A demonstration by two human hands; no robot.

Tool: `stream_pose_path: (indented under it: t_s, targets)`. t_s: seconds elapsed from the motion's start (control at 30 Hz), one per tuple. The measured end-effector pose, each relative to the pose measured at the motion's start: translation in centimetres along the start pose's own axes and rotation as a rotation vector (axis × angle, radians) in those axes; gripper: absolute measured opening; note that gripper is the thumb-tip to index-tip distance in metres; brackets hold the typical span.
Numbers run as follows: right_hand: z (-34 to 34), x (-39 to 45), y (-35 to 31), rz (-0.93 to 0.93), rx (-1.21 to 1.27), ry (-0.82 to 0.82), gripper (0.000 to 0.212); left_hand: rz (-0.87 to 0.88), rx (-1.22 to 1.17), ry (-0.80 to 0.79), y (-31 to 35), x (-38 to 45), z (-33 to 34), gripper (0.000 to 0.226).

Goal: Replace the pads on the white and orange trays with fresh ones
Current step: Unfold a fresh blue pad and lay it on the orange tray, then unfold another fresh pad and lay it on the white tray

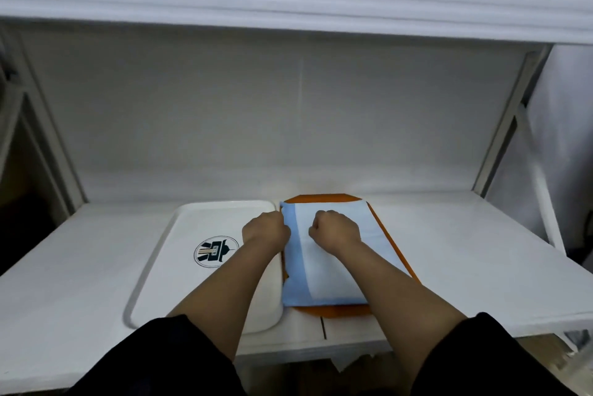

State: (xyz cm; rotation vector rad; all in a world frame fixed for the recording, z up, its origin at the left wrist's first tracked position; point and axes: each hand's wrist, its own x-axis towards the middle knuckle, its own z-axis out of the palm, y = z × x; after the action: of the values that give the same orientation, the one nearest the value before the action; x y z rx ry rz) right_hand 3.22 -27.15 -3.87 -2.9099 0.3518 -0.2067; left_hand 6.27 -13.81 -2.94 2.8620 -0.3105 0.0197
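I have both trays side by side on the worktop (449,251), close enough that one reach covers either. The white tray (179,267) lies bare, its logo showing, so I judge it waits for a fresh pad. The folded blue pad (324,277) sits on the orange tray (337,310). My left hand (265,230) pinches the pad's left edge while my right hand (335,228), fingers curled, grips its top layer, probably to unfold it.

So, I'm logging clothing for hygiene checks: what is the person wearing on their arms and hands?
Both hands, left hand and right hand, are bare: no gloves, rings or watch visible. Forearms are uncovered; short black sleeves end near the elbows.
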Motion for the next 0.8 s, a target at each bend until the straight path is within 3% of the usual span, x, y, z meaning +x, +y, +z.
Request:
stream_pose_path:
  t_s: [0.13, 0.33, 0.5, 0.63, 0.8]
  targets:
    - [-3.0, -1.6, -1.5, 0.016, 0.056, 0.052, 0.014, 0.029, -0.011, 0.083, 0.4, -1.9, -2.6, 0.025]
    - [-7.2, -3.6, -3.2, -0.053, 0.125, 0.274, 0.025, 0.091, -0.039, 0.247, 1.6, -4.5, -6.8, 0.023]
    - [-11.3, -6.3, -4.3, -0.121, 0.264, 0.666, 0.025, 0.22, -0.105, 0.486, 3.6, -7.6, -11.1, 0.024]
    - [-14.3, -8.5, -4.2, -0.315, 0.398, 1.034, 0.034, 0.451, -0.105, 0.749, 4.7, -9.9, -14.6, 0.025]
    - [-18.8, -11.1, -3.5, -0.59, 0.466, 1.331, 0.033, 0.939, -0.069, 1.194, 5.6, -12.4, -18.1, 0.025]
